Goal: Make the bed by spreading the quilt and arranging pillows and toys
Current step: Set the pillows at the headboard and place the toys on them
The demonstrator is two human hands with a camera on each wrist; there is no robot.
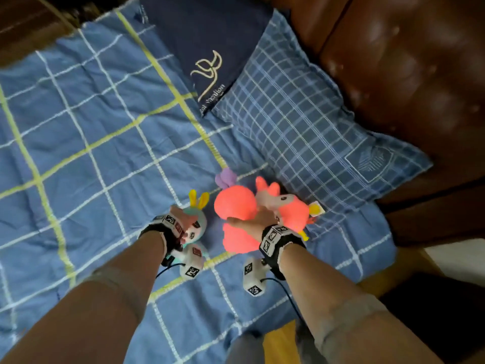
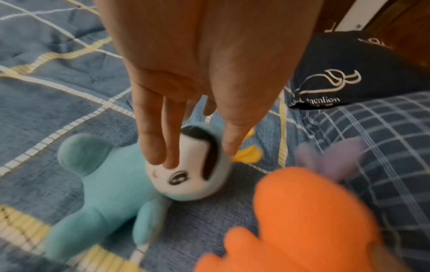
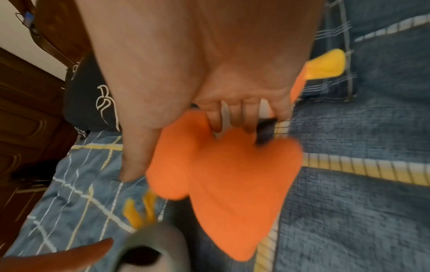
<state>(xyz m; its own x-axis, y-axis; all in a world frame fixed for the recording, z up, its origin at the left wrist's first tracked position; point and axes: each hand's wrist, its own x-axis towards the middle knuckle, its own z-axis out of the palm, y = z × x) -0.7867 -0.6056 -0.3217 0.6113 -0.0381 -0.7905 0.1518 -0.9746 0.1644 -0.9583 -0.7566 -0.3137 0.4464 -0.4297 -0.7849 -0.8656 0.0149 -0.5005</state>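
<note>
Blue quilt [image 1: 86,132] with white and yellow check lines lies spread over the bed, and a brown padded leather headboard [image 1: 409,74] rises at the upper right of the head view. Against the headboard rests a blue plaid pillow [image 1: 309,132], and beside it, partly overlapped by its corner, a dark navy pillow [image 1: 207,40] with a pale embroidered logo and lettering. Two plush toys lie on the quilt just in front of the plaid pillow. The left hand [image 1: 186,221] reaches down onto the teal plush doll [image 2: 109,198], which has a white face, black hair and yellow ears; in the left wrist view the fingers [image 2: 151,139] are straight and spread over the doll's head, their tips touching its face, the thumb on the other side of the head. The right hand [image 1: 256,219] rests on the orange-pink plush animal [image 1: 236,206], which has a pale face, a purple tuft and a yellow tag, lying close beside the teal doll. In the right wrist view its fingers [image 3: 235,117] curl into the plush fabric while the thumb stretches along the toy's other side, so it grips the toy. Both wrists carry black straps with white marker blocks [image 1: 191,261].
</note>
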